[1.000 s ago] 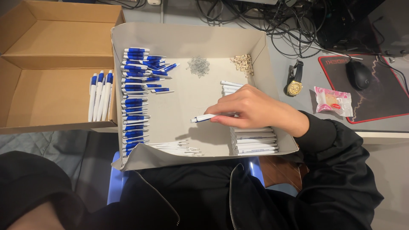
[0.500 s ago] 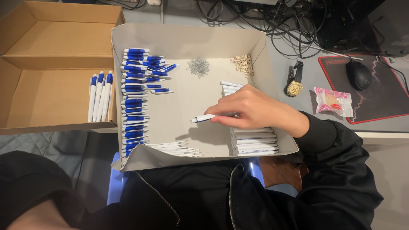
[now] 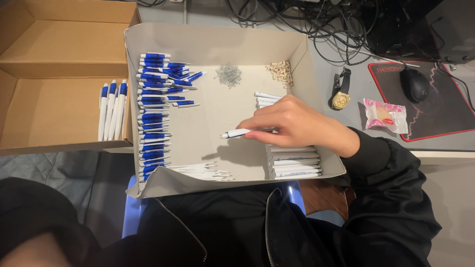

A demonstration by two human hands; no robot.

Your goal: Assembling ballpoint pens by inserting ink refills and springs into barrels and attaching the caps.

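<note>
At the far left an open cardboard box (image 3: 54,74) holds 4 finished blue-and-white pens (image 3: 112,110), and beside it a shallow grey tray (image 3: 217,42) has a column of blue pen caps (image 3: 152,113) down its left side, thin refills (image 3: 203,171) at the near edge and small springs (image 3: 229,74) near the back. The right hand (image 3: 296,123) pinches a white pen barrel (image 3: 236,133) in its fingertips just above the tray floor, over a stack of white barrels (image 3: 294,165); the left hand is out of sight. On the worktop (image 3: 341,64) to the right lie a wristwatch (image 3: 341,95), a wrapped snack (image 3: 385,115) and a mouse (image 3: 414,84).
</note>
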